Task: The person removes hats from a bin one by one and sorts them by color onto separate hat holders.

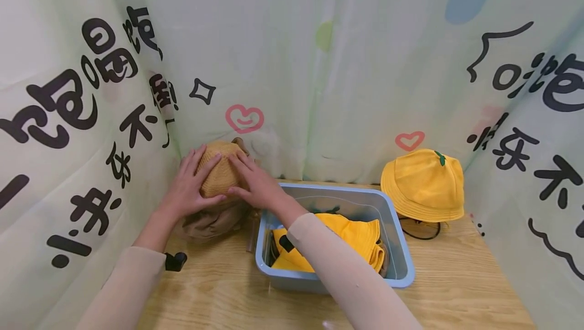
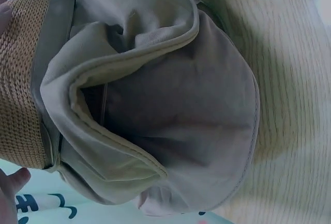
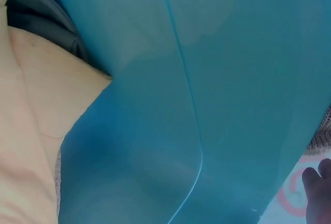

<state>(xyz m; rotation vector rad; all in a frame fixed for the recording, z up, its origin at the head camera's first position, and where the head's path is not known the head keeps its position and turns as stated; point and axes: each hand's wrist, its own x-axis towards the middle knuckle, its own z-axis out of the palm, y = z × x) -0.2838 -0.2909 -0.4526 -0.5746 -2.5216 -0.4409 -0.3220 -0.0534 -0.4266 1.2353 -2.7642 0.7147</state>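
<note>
A sun hat with a tan woven crown [image 1: 219,177] and a drooping brown cloth brim [image 1: 214,223] sits at the back left of the table. My left hand [image 1: 188,185] rests on the left side of the crown, fingers spread over it and thumb along the front. From the other side my right hand [image 1: 259,184] touches the crown with fairly straight fingers. In the left wrist view the folded brim [image 2: 201,110] fills the middle, with fingers at the crown's edges. Only the tips of my right fingers [image 3: 318,188] show in the right wrist view.
Under my right forearm stands a blue-grey plastic tub [image 1: 403,269] holding yellow cloth hats [image 1: 356,233]. Another yellow hat [image 1: 422,185] with a green sprout sits at the back right, a dark cord below it. Printed curtains [image 1: 292,76] enclose the wooden table [image 1: 219,289].
</note>
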